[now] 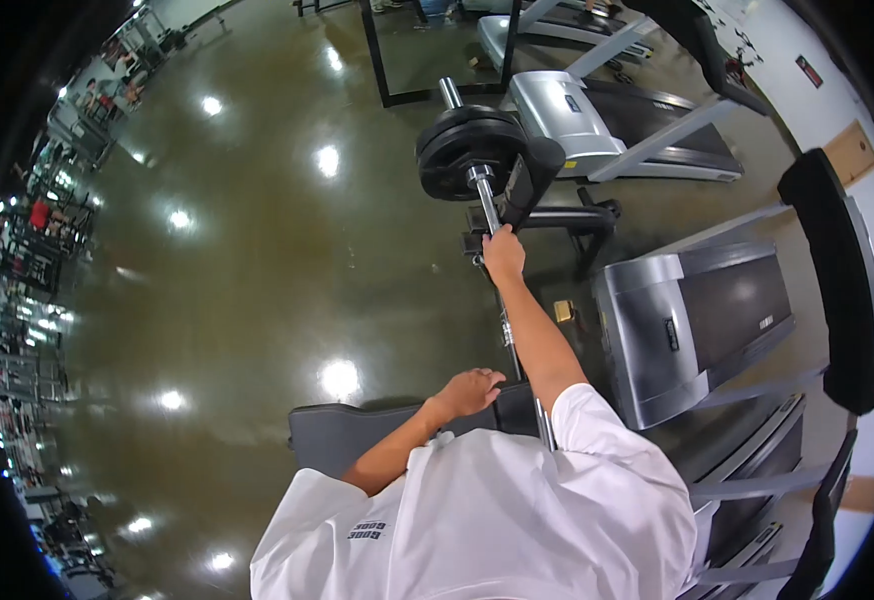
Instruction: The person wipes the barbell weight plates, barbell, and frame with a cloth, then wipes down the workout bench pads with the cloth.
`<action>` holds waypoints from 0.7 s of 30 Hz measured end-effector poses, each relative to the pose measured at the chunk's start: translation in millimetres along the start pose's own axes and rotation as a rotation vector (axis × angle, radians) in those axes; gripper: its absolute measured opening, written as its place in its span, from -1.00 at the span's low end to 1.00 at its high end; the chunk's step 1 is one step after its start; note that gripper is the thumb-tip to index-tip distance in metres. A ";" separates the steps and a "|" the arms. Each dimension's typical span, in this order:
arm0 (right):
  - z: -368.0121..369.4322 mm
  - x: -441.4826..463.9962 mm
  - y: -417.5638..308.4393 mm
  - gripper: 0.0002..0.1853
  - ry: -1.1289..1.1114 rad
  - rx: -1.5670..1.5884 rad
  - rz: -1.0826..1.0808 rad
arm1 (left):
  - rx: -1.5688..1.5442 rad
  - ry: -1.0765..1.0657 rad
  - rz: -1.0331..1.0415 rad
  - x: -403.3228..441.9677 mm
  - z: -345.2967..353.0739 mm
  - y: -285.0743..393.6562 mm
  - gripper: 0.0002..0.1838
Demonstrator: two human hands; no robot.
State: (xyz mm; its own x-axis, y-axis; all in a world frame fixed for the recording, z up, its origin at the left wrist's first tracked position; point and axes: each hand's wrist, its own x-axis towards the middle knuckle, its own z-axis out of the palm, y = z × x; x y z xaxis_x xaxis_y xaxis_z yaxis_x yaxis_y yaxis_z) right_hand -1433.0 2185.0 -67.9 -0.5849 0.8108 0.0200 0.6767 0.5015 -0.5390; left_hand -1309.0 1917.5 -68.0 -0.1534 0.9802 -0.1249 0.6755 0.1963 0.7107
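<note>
right hand (504, 252) around barbell (488, 198)

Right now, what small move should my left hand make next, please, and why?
Probably bring the left hand in to the bar: the right hand grips it near the weight plates, while the left seems open, just beside it.

A gym with treadmills (697, 320).

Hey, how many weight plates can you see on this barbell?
2, both at the far end of the barbell: a nearer plate and a farther plate. The other end is hidden, so there may be more.
</note>
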 end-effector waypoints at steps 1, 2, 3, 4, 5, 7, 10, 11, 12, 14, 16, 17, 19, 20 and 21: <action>-3.3 -10.6 5.7 -0.52 0.001 0.006 0.018 | -0.004 -0.105 -0.049 -5.2 2.3 2.4 -0.61; -9.4 -21.8 15.5 -0.46 -0.036 0.047 -0.026 | -0.004 -0.124 -0.044 -16.7 8.9 0.6 -0.61; -17.8 -27.2 23.8 -0.41 -0.065 0.086 -0.076 | -0.012 -0.161 -0.017 -25.3 16.1 -9.5 -0.56; -20.9 -45.0 38.4 -0.38 -0.074 0.105 -0.055 | -0.020 -0.194 0.013 -31.4 24.3 -22.8 -0.50; -23.1 -71.5 56.5 -0.35 -0.080 0.122 -0.038 | -0.138 -0.175 0.079 -37.8 37.2 -46.5 -0.49; -40.7 -126.3 83.1 -0.33 -0.134 0.127 -0.017 | -0.139 -0.283 -0.051 -40.5 17.7 -54.3 -0.51; -82.1 -231.0 103.9 -0.31 -0.102 0.108 0.030 | 0.005 -0.244 -0.212 -64.8 9.6 -78.0 -0.53; -89.9 -264.0 115.1 -0.29 -0.070 0.092 0.027 | 0.143 -0.083 -0.227 -71.8 10.1 -89.5 -0.54; -95.4 -294.5 126.6 -0.29 -0.042 0.043 0.046 | 0.150 -0.078 -0.216 -77.5 7.7 -101.1 -0.54; -111.3 -353.1 143.2 -0.31 0.018 -0.024 0.017 | 0.137 -0.078 -0.235 -89.0 5.5 -119.5 -0.56; -132.8 -382.5 136.2 -0.38 -0.075 -0.097 0.218 | 0.122 -0.023 -0.225 -98.3 10.6 -133.4 -0.57; -132.7 -385.1 138.5 -0.41 -0.069 -0.118 0.224 | 0.099 0.027 -0.219 -103.2 8.4 -136.9 -0.57; -124.6 -385.4 144.3 -0.49 -0.030 -0.168 0.221 | 0.098 0.023 -0.254 -107.8 7.7 -136.2 -0.57; -117.1 -379.4 145.4 -0.49 -0.019 -0.215 0.240 | 0.092 0.026 -0.289 -108.6 6.8 -130.5 -0.56; -111.9 -372.4 147.4 -0.48 -0.039 -0.192 0.245 | 0.091 0.017 -0.288 -109.5 5.4 -125.1 -0.56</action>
State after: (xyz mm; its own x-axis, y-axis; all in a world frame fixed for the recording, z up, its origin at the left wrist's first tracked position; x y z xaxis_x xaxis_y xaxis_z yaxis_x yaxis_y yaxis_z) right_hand -1065.4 1990.7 -60.6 -0.4080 0.9044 -0.1249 0.8695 0.3432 -0.3553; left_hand -1372.8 1785.7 -147.0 -0.3596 0.8836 -0.2998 0.6641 0.4681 0.5830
